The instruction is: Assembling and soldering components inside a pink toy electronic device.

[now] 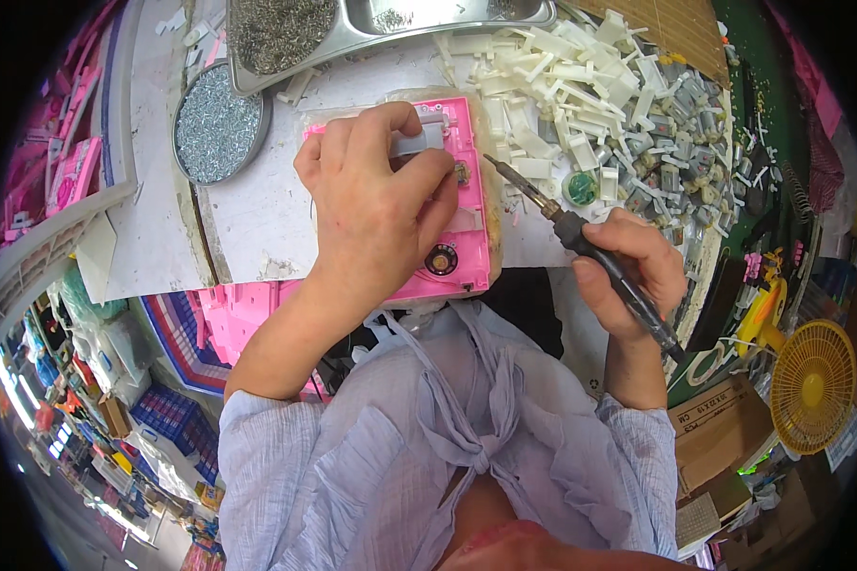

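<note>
A pink plastic housing [474, 238] lies open on the table in front of me, with a small round black part [442, 259] near its lower right corner. My left hand [371, 190] bends over its upper half, fingers curled around a grey plastic part [417, 143] set in the housing. The fingertips are partly hidden by the hand itself. In my right hand [638, 271] is a soldering iron [590, 243], gripped by its black handle. Its thin dark tip points up and left, just off the housing's right edge and apart from it.
A round dish [221, 124] of small screws stands left of the housing. Behind it is a metal tray [354, 43] of small metal pieces. White plastic parts [562, 86] and small motors [676, 143] heap up at right, beside a green round item [579, 187]. A yellow fan [812, 385] stands far right.
</note>
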Demonstrator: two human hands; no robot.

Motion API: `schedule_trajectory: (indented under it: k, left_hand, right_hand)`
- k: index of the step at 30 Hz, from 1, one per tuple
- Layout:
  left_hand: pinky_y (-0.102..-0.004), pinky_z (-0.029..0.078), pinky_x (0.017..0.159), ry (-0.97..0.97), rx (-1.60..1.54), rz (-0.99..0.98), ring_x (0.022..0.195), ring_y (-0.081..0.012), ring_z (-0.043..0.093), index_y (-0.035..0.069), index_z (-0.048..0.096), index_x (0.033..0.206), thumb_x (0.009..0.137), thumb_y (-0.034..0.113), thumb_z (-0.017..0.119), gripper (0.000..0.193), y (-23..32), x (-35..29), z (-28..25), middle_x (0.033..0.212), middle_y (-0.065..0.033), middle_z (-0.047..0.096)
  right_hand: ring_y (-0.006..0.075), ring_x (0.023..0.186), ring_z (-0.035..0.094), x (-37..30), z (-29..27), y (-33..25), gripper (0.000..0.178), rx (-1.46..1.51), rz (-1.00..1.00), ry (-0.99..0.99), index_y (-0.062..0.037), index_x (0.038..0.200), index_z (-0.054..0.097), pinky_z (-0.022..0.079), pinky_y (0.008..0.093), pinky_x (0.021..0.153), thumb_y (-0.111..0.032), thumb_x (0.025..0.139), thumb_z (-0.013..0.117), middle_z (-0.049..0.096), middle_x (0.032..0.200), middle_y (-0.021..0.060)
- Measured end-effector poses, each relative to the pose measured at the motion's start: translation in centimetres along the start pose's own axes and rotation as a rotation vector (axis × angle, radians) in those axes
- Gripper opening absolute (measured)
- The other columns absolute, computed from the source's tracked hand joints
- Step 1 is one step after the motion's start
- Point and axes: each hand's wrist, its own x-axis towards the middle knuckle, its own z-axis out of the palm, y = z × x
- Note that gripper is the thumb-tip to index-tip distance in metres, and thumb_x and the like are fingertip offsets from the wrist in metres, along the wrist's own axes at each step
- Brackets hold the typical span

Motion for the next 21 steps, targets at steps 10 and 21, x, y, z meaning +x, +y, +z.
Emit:
schedule_trajectory:
  k: [10,21]
  left_hand:
    - [-0.0429,0.042,0.088,0.135,-0.028,-0.049,0.098,-0.0280,0.059,0.010,0.070,0.108,0.077,0.020,0.083,0.036,-1.9,-1.0,-2.7,0.108,-0.0066,0.062]
    - [-0.0398,0.052,0.065,-0.224,0.200,-0.066,0.079,-0.0289,0.067,0.008,0.070,0.108,0.086,0.015,0.074,0.023,-5.4,-2.0,-7.2,0.088,-0.0085,0.064]
  right_hand:
    - [0.0128,0.053,0.048,0.1,0.0,0.1,0.029,0.000,-0.016,0.045,0.0032,0.103,0.069,0.032,0.0265,0.048,-0.002,0.077,0.082,0.056,0.064,0.0050]
    - [0.0100,0.059,0.048,0.2,0.5,-0.2,0.031,0.025,0.019,0.050,0.0023,0.108,0.069,0.032,0.0232,0.052,-0.006,0.081,0.082,0.056,0.071,0.0038]
